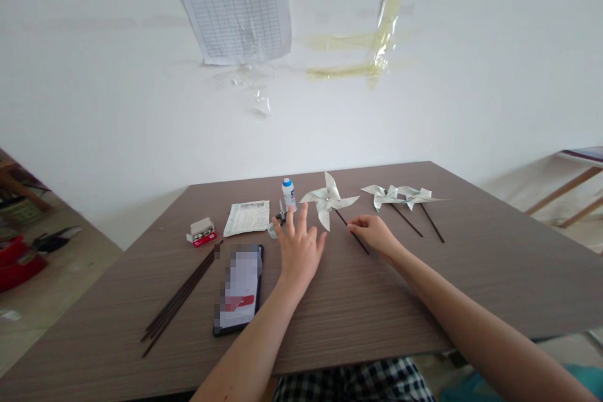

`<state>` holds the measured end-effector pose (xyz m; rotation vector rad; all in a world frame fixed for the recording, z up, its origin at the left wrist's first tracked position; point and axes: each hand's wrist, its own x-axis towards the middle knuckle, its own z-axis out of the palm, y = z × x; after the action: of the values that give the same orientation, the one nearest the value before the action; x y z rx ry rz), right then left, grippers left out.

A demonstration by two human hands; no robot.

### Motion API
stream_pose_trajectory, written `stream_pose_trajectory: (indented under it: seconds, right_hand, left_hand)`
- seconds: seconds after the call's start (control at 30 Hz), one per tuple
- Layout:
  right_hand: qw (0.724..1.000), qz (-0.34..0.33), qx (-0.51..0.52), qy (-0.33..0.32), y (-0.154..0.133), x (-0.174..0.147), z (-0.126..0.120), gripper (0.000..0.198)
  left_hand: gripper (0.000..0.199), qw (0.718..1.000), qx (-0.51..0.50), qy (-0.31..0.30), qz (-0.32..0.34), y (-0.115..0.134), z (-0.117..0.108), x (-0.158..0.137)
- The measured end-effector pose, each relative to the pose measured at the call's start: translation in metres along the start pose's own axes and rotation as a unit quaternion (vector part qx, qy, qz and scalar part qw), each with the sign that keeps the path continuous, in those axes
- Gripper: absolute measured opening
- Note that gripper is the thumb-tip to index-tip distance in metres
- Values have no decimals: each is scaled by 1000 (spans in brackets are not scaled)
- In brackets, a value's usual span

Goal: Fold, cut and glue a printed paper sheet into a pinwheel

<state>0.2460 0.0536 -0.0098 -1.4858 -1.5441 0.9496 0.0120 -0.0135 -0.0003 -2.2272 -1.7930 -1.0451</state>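
A paper pinwheel (328, 200) on a thin dark stick is held by my right hand (372, 232), whose fingers pinch the stick partway down. My left hand (299, 245) is spread open over the table, just left of the pinwheel, holding nothing. Behind its fingertips stands a white glue bottle (288, 193) with a blue cap. Partly hidden by the same fingers lies a dark tool (281, 217), perhaps scissors. To the right, two more pinwheels (384, 196) lie side by side with their sticks pointing toward me.
On the left of the brown table (188, 333) lie several dark sticks (183, 292), a phone (240, 289), a small open red-and-white box (202, 232) and folded printed paper (247, 217). A white wall with a taped sheet (240, 12) rises behind the table.
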Motion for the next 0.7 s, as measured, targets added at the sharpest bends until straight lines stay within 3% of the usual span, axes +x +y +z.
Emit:
stream_pose_trajectory:
  seconds: [0.07, 0.2, 0.27, 0.33, 0.47, 0.57, 0.7]
  right_hand:
    - [1000, -4, 4, -6, 0, 0, -1, 11]
    - [1000, -13, -1, -11, 0, 0, 2, 10]
    - [1000, -24, -10, -18, 0, 0, 5, 7]
    - [998, -39, -20, -33, 1, 0, 7, 6]
    - [997, -50, -34, -37, 4, 3, 9, 8]
    - [999, -33, -29, -20, 5, 6, 5, 9]
    - [1000, -14, -10, -6, 7, 8, 2, 9]
  left_hand:
    - [14, 1000, 3, -1, -2, 1, -1, 1]
    - [49, 1000, 6, -12, 12, 7, 0, 7]
    - [58, 1000, 10, -18, 16, 10, 0, 10]
    - [54, 999, 10, -27, 20, 11, 0, 12]
    - [10, 999, 2, -28, 30, 10, -3, 11]
    - [25, 1000, -8, -3, 18, 7, -5, 10]
    - [23, 1000, -10, 2, 6, 6, -6, 10]
